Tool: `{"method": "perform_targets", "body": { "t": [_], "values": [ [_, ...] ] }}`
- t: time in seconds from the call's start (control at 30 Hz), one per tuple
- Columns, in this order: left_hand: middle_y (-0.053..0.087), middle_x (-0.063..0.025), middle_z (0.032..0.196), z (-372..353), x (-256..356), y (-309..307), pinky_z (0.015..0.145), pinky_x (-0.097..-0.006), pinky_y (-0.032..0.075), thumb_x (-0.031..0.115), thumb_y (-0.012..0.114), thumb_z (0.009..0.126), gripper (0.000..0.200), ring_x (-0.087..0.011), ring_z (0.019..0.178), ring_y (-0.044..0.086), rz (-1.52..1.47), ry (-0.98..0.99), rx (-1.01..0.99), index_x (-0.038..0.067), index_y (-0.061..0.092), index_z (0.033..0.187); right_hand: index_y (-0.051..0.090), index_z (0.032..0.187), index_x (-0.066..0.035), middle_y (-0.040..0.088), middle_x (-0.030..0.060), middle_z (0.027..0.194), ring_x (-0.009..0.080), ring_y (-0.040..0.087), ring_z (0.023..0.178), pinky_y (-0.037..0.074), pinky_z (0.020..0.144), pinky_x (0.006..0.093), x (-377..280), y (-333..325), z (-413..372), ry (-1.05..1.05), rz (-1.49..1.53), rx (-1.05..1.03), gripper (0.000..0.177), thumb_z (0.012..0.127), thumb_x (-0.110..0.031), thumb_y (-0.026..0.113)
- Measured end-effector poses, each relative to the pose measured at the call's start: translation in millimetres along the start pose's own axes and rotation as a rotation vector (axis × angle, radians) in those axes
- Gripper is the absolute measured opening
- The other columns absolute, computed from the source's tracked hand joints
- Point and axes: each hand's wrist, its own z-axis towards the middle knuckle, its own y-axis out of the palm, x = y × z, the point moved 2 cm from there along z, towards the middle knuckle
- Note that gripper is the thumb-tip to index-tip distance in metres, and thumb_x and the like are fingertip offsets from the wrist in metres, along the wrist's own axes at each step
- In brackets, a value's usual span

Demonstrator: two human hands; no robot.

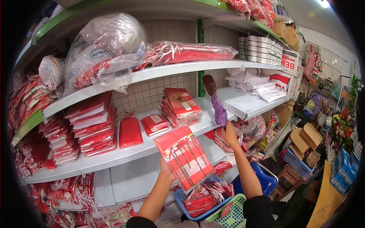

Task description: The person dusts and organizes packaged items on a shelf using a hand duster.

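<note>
My left hand (167,169) holds a flat red packet (185,157) in clear plastic, with dark lettering and a pale label on it, in front of the middle shelf. My fingers are mostly hidden behind the packet. My right hand (229,133) is closed round the lower end of a duster (217,108), which points upward and has a purple middle and a dark brown tip. Beyond the packet, a stack of red packets (180,106) stands on the shelf (152,146). A smaller red stack (155,123) and a single red packet (130,132) lie to its left.
Tall stacks of red and white packets (93,125) fill the shelf's left part. Above, a shelf (182,67) bears a big clear bag (106,49) and white rolls (262,47). Below are a blue basket (182,201), a green basket (237,209) and a blue stool (266,178).
</note>
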Motion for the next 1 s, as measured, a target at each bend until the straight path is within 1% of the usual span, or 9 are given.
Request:
{"method": "perform_targets", "body": {
  "t": [0.2, 0.27, 0.33, 0.47, 0.57, 0.6, 0.73, 0.83, 1.0],
  "values": [
    [0.056, -0.0149, 0.114, 19.3, 13.8, 6.4, 0.087, -0.0413, 0.047, 0.04, 0.033, 0.092, 0.05, -0.0275, 0.101, 0.057, 0.057, -0.022, -0.004, 0.001, 0.048, 0.119, 0.045, 0.114, 0.006, 0.048, 0.0336, 0.106, 0.0472, 0.047, 0.097, 0.039, 0.087, 0.0482, 21.5, 40.2, 70.7, 0.189, -0.403, -0.532, 0.043, 0.082, -0.021, 0.054],
    [0.056, -0.0137, 0.115, 26.2, 18.1, 9.2, 0.088, -0.0405, 0.046, 0.042, 0.032, 0.092, 0.052, -0.0263, 0.101, 0.057, 0.103, -0.03, -0.026, 0.002, 0.048, 0.119, 0.047, 0.115, 0.004, 0.045, 0.0317, 0.112, 0.0448, 0.046, 0.102, 0.037, 0.09, 0.0461, -57.4, 10.9, 55.1, 0.091, -0.507, -0.185, 0.049, 0.083, -0.031, 0.055],
    [0.056, -0.0119, 0.115, 33.6, 19.9, 11.4, 0.089, -0.0389, 0.045, 0.046, 0.03, 0.091, 0.055, -0.0245, 0.102, 0.057, 0.182, -0.026, -0.039, 0.003, 0.048, 0.12, 0.045, 0.12, 0.003, 0.041, 0.0299, 0.121, 0.0429, 0.04, 0.113, 0.034, 0.096, 0.0442, -109.1, -2.9, 41.2, -0.127, -0.234, -0.067, 0.056, 0.083, -0.038, 0.055],
    [0.049, -0.0109, 0.124, 59.5, 13.6, 26.6, 0.094, -0.0363, 0.042, 0.053, 0.027, 0.091, 0.061, -0.0235, 0.111, 0.05, 0.46, 0.037, -0.078, 0.005, 0.042, 0.125, 0.03, 0.133, 0.002, 0.032, 0.0231, 0.135, 0.0369, 0.029, 0.128, 0.026, 0.104, 0.041, -197.2, -20.2, -8.9, -0.218, 0.706, -0.412, 0.068, 0.082, -0.032, 0.06],
    [0.043, -0.0113, 0.129, 73.4, 3.9, 55.3, 0.096, -0.0377, 0.038, 0.062, 0.025, 0.088, 0.073, -0.0223, 0.116, 0.045, 0.584, 0.072, 0.045, 0.005, 0.034, 0.132, 0.026, 0.136, 0.001, 0.031, 0.0228, 0.136, 0.0351, 0.029, 0.129, 0.024, 0.105, 0.0384, -211.2, -19.3, -18.4, -0.27, 0.504, -0.273, 0.072, 0.081, -0.029, 0.062],
    [0.032, -0.0101, 0.137, 73.8, 7.4, 61.1, 0.104, -0.0402, 0.027, 0.08, 0.016, 0.075, 0.097, -0.0223, 0.125, 0.033, 0.505, -0.146, -0.029, 0.008, 0.024, 0.138, 0.03, 0.133, 0.0, 0.042, 0.0179, 0.129, 0.0279, 0.04, 0.121, 0.031, 0.1, 0.0353, -203.8, -15.3, -15.1, -0.23, 0.509, -0.188, 0.063, 0.085, -0.029, 0.058],
    [0.007, -0.0079, 0.149, 93.9, 5.4, 62.3, 0.109, -0.0412, 0.012, 0.086, 0.002, 0.065, 0.109, -0.024, 0.137, 0.009, 0.685, -0.148, -0.144, 0.009, 0.003, 0.143, 0.043, 0.122, 0.0, 0.054, 0.0089, 0.112, 0.0169, 0.054, 0.099, 0.043, 0.084, 0.0283, -140.3, 9.0, 8.6, 0.38, 1.039, -0.196, 0.041, 0.091, -0.028, 0.048],
    [0.002, -0.0088, 0.149, 95.2, 14.5, 58.9, 0.109, -0.0407, 0.012, 0.079, 0.001, 0.072, 0.101, -0.023, 0.138, 0.002, 1.198, -0.08, -0.271, 0.007, -0.003, 0.142, 0.05, 0.114, -0.002, 0.058, 0.0081, 0.104, 0.0164, 0.059, 0.088, 0.049, 0.076, 0.0289, -133.8, 1.6, 37.4, 0.509, 1.418, -0.105, 0.036, 0.092, -0.03, 0.047],
    [0.034, -0.0152, 0.14, 115.5, 42.9, 53.8, 0.105, -0.0368, 0.023, 0.046, 0.026, 0.095, 0.059, -0.0271, 0.128, 0.033, 1.492, 0.391, -0.182, 0.002, 0.038, 0.132, 0.049, 0.114, -0.002, 0.06, 0.0109, 0.101, 0.021, 0.061, 0.085, 0.051, 0.075, 0.0338, -104.5, 29.4, 105.1, 0.612, 1.752, -0.433, 0.036, 0.092, -0.03, 0.044]
  ]
}}
